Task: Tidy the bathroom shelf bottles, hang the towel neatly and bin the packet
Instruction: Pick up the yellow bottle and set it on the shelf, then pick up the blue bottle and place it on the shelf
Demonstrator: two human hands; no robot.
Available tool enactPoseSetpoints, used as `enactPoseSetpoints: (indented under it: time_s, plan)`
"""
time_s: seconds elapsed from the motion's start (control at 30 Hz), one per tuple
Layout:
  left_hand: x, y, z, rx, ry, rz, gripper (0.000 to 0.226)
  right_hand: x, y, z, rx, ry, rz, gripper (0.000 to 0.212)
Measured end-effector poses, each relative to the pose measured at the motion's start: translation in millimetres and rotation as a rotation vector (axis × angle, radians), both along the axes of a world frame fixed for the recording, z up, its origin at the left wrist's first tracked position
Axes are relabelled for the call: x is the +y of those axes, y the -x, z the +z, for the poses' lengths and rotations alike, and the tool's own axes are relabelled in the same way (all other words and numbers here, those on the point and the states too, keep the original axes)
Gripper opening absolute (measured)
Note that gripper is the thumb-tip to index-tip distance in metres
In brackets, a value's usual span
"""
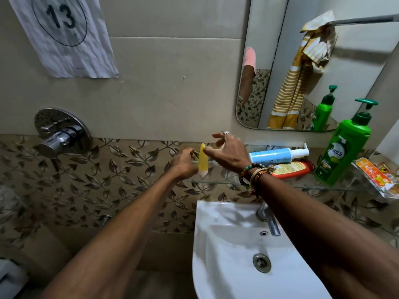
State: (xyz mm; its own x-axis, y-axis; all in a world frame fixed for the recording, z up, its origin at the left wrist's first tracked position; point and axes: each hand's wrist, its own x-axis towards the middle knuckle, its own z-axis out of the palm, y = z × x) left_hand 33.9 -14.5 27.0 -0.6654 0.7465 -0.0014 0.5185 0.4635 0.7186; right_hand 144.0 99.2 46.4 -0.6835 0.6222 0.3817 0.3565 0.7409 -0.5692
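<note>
A small yellow tube [203, 160] stands cap-down at the left end of the glass shelf [216, 181]. My left hand [183, 164] grips it from the left. My right hand [226, 151] touches its upper part with the thumb, the other fingers spread. A blue-and-white pump bottle [278, 155] and an orange-red bottle [290, 168] lie on their sides on the shelf. A large green pump bottle [343, 149] stands upright to their right. An orange packet [376, 175] lies at the shelf's right end. A yellow-striped towel [311, 50] hangs bunched on the rail.
A white washbasin [226, 244] with a chrome tap [271, 223] sits right below the shelf. The mirror [280, 61] hangs above it. A chrome shower mixer [61, 134] juts from the wall at left, under a paper sheet [62, 33] marked 13.
</note>
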Motion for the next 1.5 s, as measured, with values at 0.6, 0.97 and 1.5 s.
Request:
enactPoseSetpoints:
  time_s: [0.6,0.97,1.5]
  plan:
    - [-6,-38,9,0.319,-0.316,0.063,0.045,3,-92,-1,0.067,0.03,-0.306,0.042]
    - [28,-79,22,0.371,-0.32,0.068,0.043,37,-122,15,0.086,-0.01,-0.272,0.045]
    - [80,-129,-12,0.349,-0.063,0.082,0.047,71,-137,-23,-0.096,-0.013,-0.086,0.046]
